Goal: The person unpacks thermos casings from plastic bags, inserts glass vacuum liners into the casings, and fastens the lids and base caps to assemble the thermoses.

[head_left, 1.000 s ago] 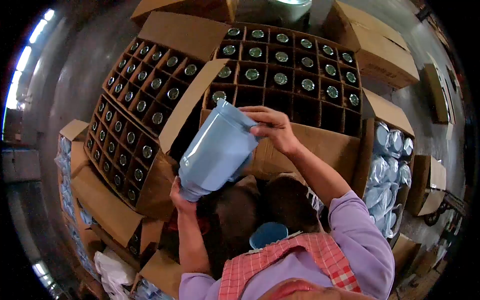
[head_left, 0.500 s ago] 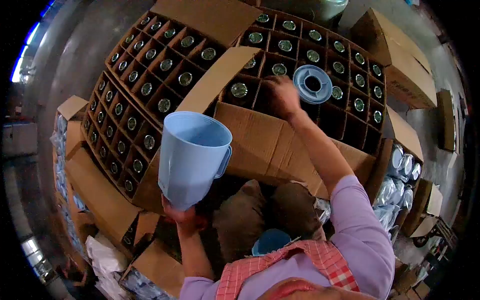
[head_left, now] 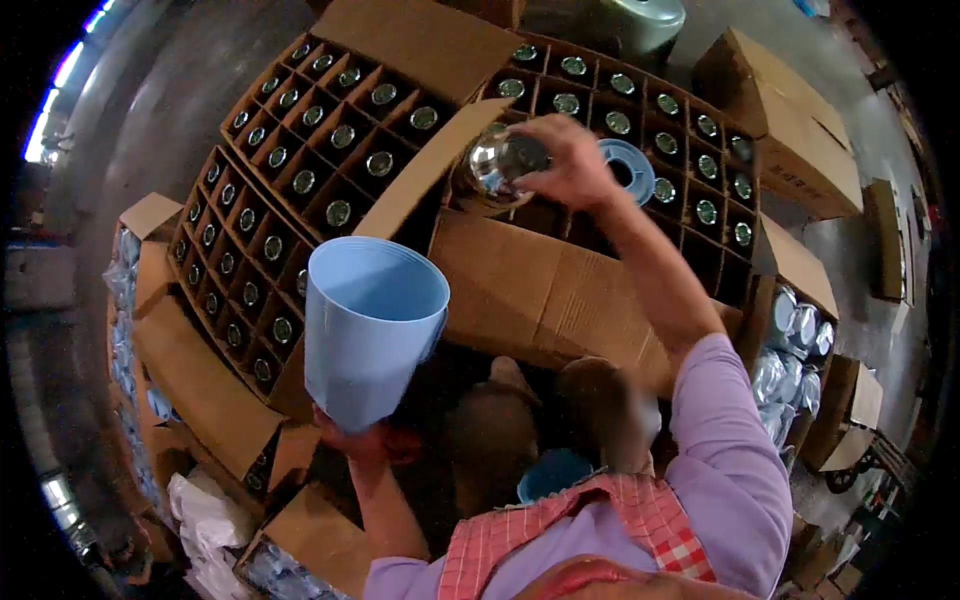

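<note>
My left hand [head_left: 358, 440] holds a light blue plastic jug [head_left: 365, 335] from below, its wide mouth facing up and its handle to the right. My right hand [head_left: 575, 165] grips a shiny silvery glass bottle or liner [head_left: 497, 168] over the near left part of a divided carton [head_left: 540, 275]. Just right of that hand a blue ring-shaped lid [head_left: 640, 178] lies on the carton's dividers, partly hidden by the hand. Round glass tops show in many of the carton's cells.
Two more divided cartons [head_left: 330, 150] with glass tops stand at the left. A box of wrapped blue items [head_left: 785, 375] is on the right. A blue container [head_left: 553, 474] sits near my lap. A closed carton [head_left: 785, 130] stands at the back right.
My right hand has set down the blue lid and now has the silvery glass piece raised above the carton. The jug, turned mouth up, has moved slightly left.
</note>
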### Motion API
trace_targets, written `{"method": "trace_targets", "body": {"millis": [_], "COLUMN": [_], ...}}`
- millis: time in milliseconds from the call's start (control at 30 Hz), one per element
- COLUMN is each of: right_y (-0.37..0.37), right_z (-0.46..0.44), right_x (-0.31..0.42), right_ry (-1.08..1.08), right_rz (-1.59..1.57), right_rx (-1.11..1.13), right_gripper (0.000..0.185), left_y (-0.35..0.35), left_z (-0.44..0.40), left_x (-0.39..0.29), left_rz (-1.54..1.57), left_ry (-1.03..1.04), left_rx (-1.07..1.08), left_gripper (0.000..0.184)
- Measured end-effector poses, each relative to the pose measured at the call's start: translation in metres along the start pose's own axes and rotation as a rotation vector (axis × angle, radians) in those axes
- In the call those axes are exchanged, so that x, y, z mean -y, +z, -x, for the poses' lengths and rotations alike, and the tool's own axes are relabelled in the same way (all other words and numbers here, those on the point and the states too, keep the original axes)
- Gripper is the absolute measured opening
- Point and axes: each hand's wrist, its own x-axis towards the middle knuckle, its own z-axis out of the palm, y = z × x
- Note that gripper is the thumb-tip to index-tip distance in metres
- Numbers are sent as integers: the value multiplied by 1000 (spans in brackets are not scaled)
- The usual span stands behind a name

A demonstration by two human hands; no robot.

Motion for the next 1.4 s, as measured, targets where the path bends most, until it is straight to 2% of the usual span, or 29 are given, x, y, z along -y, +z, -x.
{"method": "trace_targets", "body": {"millis": [67,100,133,167,233,267,333,400,467,533,567,600,633,733,767,867,1000,1033,1133,1300,1400], "right_y": [-82,-113,-146,-166,-183,-184,-171,-149,-146,-136,-136,-136,-136,-135,-138,-129,-156,-167,-168,-172,-164], "right_z": [-7,-5,-1,4,21,33,65,107,132,152,157,161,165,179,180,195,240,256,291,292,293], "right_x": [46,63,85,95,114,133,166,195,226,247,256,264,271,275,279,259,239,235,259,293,280], "right_ry": [102,231,341,300,271,384,499,609,782,764,739,711,685,686,769,788,774,807,680,494,556], "right_rz": [-286,-575,-645,-750,-918,-979,-1059,-1279,-1225,-1094,-935,-776,-618,-782,-939,-1046,-1086,-974,-992,-569,-839], "right_rx": [21,72,151,201,361,428,593,547,455,369,295,218,136,-77,-105,-270,-397,-307,-251,-45,-154], "right_gripper": [65,63,58,57,56,66,63,64,59,38,30,21,13,12,10,8,6,12,26,72,74], "left_y": [-14,-14,-14,-12,-7,-3,8,17,21,16,12,4,0,-5,-3,6,-7,-9,-14,-8,15], "left_z": [-9,-12,-16,-21,-30,-31,-30,-23,-15,-9,-9,-12,-9,17,24,48,62,64,75,68,88], "left_x": [9,1,-7,-13,-23,-28,-38,-54,-72,-85,-91,-96,-97,-112,-109,-118,-98,-94,-92,-70,-144], "left_rz": [39,297,435,539,678,727,815,897,955,933,837,544,514,550,521,398,526,474,410,684,524], "left_ry": [-103,-197,-274,-340,-431,-468,-522,-566,-592,-585,-528,-376,-357,-496,-482,-513,-640,-622,-597,-672,-518], "left_rx": [41,75,97,132,223,280,402,529,653,763,822,905,946,966,983,1039,941,848,660,770,679], "left_gripper": [49,50,51,53,56,58,61,64,68,72,74,75,74,72,71,70,63,62,61,62,65]}}
